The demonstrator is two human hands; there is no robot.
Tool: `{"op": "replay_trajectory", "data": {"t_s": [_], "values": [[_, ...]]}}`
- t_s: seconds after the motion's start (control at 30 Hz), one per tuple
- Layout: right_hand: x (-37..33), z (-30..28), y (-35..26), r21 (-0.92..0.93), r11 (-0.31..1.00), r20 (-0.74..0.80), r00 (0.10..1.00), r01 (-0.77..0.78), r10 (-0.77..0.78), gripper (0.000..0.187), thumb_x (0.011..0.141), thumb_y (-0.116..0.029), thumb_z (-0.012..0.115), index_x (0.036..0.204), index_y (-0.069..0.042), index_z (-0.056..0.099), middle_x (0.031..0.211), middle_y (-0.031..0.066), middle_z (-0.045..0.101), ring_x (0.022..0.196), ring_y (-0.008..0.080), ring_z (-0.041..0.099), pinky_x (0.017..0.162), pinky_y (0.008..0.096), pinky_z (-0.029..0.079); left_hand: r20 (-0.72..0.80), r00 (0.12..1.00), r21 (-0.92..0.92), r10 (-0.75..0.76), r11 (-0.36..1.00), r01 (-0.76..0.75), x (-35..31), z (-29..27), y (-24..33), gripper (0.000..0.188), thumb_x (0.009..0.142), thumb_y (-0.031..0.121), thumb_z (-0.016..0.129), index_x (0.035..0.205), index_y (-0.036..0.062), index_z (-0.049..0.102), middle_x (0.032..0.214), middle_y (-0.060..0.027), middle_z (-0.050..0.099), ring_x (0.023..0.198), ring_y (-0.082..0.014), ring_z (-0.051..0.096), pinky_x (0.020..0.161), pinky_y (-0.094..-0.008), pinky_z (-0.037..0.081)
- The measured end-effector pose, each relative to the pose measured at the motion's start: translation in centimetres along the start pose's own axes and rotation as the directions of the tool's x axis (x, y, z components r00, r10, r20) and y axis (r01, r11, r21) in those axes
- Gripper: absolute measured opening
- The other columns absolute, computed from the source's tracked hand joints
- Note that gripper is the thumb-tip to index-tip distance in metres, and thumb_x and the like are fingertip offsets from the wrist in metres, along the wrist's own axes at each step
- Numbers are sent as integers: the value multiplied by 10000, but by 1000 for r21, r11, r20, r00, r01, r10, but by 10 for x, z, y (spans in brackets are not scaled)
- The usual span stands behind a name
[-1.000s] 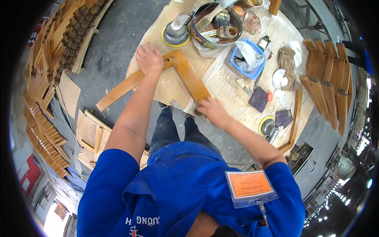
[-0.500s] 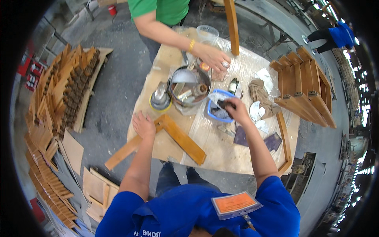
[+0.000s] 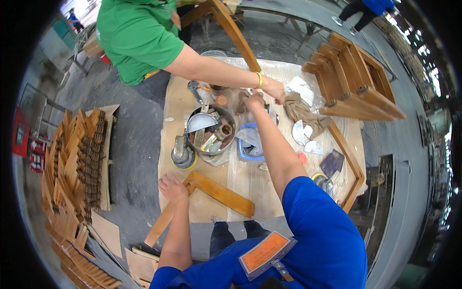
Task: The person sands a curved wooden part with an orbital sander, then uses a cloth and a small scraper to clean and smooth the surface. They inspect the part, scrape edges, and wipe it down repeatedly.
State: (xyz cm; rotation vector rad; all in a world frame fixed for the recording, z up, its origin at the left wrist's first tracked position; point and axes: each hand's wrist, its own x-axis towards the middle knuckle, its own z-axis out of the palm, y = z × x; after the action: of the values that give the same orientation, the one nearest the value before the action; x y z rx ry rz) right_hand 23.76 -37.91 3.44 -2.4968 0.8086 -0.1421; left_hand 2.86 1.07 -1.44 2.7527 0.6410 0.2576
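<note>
My left hand [image 3: 173,189] lies with fingers spread at the table's near left, by the corner of an L-shaped wooden frame piece [image 3: 224,196]. Its wrist crosses the piece's left leg. My right hand [image 3: 255,102] reaches far across the table, fingers curled, beside a crumpled brownish cloth [image 3: 239,102]; what is in the fingers is hidden. Under that forearm stands a blue-rimmed plastic basket [image 3: 251,158] with grey sheets inside. To its left sit a round metal pan [image 3: 232,139] of tools and scraps and a sander [image 3: 182,155].
A co-worker in green reaches in, their hand [image 3: 274,90] close to my right hand. A brown rag [image 3: 297,107], cut white discs [image 3: 299,132], a purple abrasive sheet [image 3: 332,164] and another wooden frame [image 3: 350,159] lie to the right. A slatted wooden piece [image 3: 353,82] stands beyond.
My right hand has left the blue basket, where it held something dark, and moved farther across the table. My left hand stays spread near the frame piece. The co-worker leans farther over the table.
</note>
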Motion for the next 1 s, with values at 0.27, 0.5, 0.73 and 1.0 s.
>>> {"op": "replay_trajectory", "data": {"t_s": [0.27,0.5,0.73,1.0], "values": [[-42,-114,126,159,984,369,920,78,-132,298,816,-299,706,890,-10,715,687,53,662,577,106,589,531,270,473,19,999,54,-31,998,30,-2,5,-4,508,880,297,565,1332,93,451,1398,-209,397,1289,-362,375,1054,-475,313],[23,-110,205,-91,993,-124,988,78,-89,523,790,-262,675,1227,3,559,1211,286,570,1116,385,568,926,415,464,-27,997,6,-65,998,66,-3,1,3,481,882,301,576,1317,123,476,1368,-177,417,1292,-350,369,1054,-460,326],[31,-84,212,-181,983,-25,999,15,-20,333,897,-265,552,1109,-17,620,1062,257,638,1011,410,601,865,471,475,-29,996,3,-88,996,88,-3,1,1,504,871,344,586,1309,118,480,1372,-173,417,1294,-347,368,1054,-467,320],[21,-156,204,-97,995,-383,923,1,-39,291,952,-244,455,1075,-11,578,950,282,637,906,451,606,775,520,460,-24,997,-16,-77,997,77,-2,6,-1,521,867,365,589,1301,100,477,1383,-186,404,1288,-349,373,1058,-464,309]]}}
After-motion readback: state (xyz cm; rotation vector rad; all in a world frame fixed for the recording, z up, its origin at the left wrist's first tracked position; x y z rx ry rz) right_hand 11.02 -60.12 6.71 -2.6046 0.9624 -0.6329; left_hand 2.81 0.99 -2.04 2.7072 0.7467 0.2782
